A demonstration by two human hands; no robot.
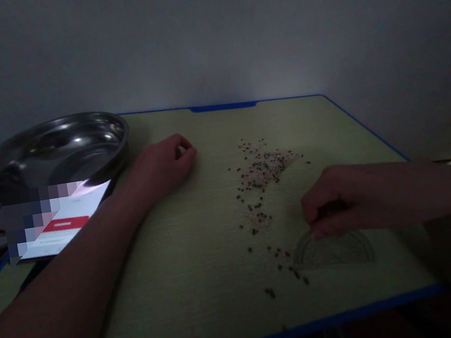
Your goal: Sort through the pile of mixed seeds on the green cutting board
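My right hand (332, 204) pinches the curved edge of a clear half-round protractor (333, 251) at the right front of the table. Its straight edge points towards me, near some dark grains. To the left of that hand lies a loose pile of small pale and dark grains (265, 168), with stragglers trailing to the front. My left hand (168, 157) rests on the table left of the pile. Its fingers are curled in, thumb against forefinger, and nothing shows in the small gap between them.
A wide shiny metal basin (120, 145) stands at the back left. In front of it lies a lit phone or tablet (75, 222), partly behind my left forearm. The pale table (189, 265) has a blue rim and stands by a grey wall. The room is dim.
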